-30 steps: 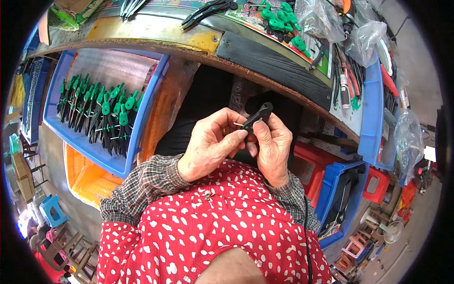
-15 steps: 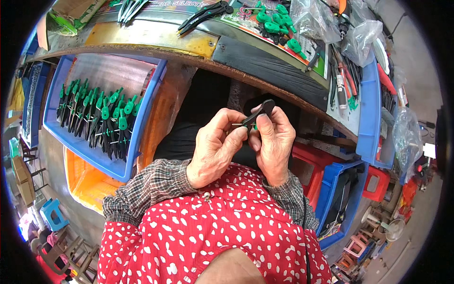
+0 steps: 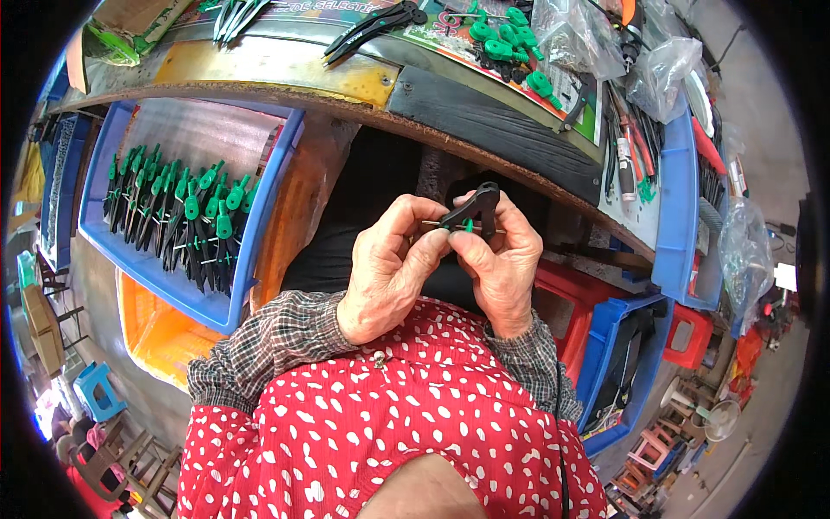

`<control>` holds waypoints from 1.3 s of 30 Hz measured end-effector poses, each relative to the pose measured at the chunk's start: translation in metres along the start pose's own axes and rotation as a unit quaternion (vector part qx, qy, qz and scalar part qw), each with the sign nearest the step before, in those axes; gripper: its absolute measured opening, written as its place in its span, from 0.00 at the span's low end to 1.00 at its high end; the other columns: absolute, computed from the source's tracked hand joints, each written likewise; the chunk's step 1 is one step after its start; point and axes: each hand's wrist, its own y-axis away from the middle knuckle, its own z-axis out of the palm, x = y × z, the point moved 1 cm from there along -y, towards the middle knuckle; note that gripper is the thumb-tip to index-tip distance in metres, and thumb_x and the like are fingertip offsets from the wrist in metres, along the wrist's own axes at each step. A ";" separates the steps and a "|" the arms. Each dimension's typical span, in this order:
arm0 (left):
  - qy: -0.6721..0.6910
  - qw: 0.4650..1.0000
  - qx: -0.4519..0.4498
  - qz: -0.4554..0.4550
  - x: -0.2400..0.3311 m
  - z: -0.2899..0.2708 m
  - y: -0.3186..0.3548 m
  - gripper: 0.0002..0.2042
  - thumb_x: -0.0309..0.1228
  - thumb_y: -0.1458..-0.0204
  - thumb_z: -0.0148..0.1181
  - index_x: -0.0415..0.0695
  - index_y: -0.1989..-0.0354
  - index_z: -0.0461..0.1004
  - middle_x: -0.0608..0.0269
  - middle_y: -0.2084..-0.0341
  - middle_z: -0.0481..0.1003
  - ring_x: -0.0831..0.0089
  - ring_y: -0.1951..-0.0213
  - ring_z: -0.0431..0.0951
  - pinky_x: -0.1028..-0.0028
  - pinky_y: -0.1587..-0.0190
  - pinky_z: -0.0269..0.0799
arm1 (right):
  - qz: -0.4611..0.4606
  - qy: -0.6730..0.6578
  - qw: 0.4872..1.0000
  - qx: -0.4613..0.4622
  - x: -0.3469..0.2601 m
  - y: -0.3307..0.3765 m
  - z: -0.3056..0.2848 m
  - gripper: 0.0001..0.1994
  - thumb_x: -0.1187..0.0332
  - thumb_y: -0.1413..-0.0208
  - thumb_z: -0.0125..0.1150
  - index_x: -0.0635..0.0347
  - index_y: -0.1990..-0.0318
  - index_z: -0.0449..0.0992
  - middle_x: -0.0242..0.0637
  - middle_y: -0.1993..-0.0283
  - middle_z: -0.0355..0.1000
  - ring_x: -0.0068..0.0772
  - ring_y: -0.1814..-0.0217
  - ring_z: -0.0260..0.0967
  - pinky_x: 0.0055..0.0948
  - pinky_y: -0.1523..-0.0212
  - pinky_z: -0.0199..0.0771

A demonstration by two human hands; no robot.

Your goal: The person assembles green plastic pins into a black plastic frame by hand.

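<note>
My left hand (image 3: 389, 268) and my right hand (image 3: 501, 264) meet below the bench edge, both pinching a small black plastic tool part (image 3: 474, 208) with a green piece and a thin metal pin through it. The left thumb and forefinger grip the pin end; the right fingers wrap the black body. Both wrists wear checked cuffs over a red white-spotted garment (image 3: 389, 432).
A blue tray (image 3: 268, 216) at left holds several black tools with green knobs (image 3: 186, 216). An orange bin (image 3: 160, 333) sits under it. The worn workbench (image 3: 285, 73) above carries black pliers-like parts (image 3: 372, 26), green knobs (image 3: 506, 43) and plastic bags (image 3: 579, 30). Red and blue crates (image 3: 614, 337) stand at right.
Both hands have shifted slightly and risen toward the bench edge, still working the same black part; the part has tilted a little.
</note>
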 end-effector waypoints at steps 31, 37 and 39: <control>-0.025 0.999 -0.017 0.015 -0.003 0.000 -0.002 0.07 0.24 0.41 0.52 0.38 0.55 0.67 0.70 0.73 0.70 0.89 0.76 0.62 0.87 0.74 0.58 | 0.046 -0.005 0.999 -0.011 -0.001 -0.006 -0.010 0.14 0.73 0.51 0.69 0.64 0.56 0.74 0.24 0.67 0.70 0.11 0.68 0.67 0.13 0.69 0.69; -0.029 0.999 -0.025 -0.002 -0.004 -0.001 -0.002 0.07 0.24 0.40 0.52 0.38 0.55 0.68 0.70 0.73 0.70 0.89 0.76 0.62 0.87 0.74 0.58 | 0.095 -0.095 0.991 0.025 -0.001 -0.007 -0.013 0.12 0.73 0.50 0.68 0.64 0.58 0.75 0.25 0.68 0.69 0.12 0.69 0.66 0.14 0.68 0.70; -0.036 0.999 -0.013 0.001 -0.002 -0.001 -0.002 0.06 0.23 0.42 0.52 0.38 0.57 0.68 0.70 0.75 0.70 0.88 0.75 0.64 0.86 0.73 0.61 | 0.035 -0.013 0.999 -0.009 -0.007 -0.008 -0.006 0.11 0.71 0.49 0.68 0.62 0.60 0.75 0.23 0.72 0.68 0.10 0.76 0.62 0.12 0.77 0.62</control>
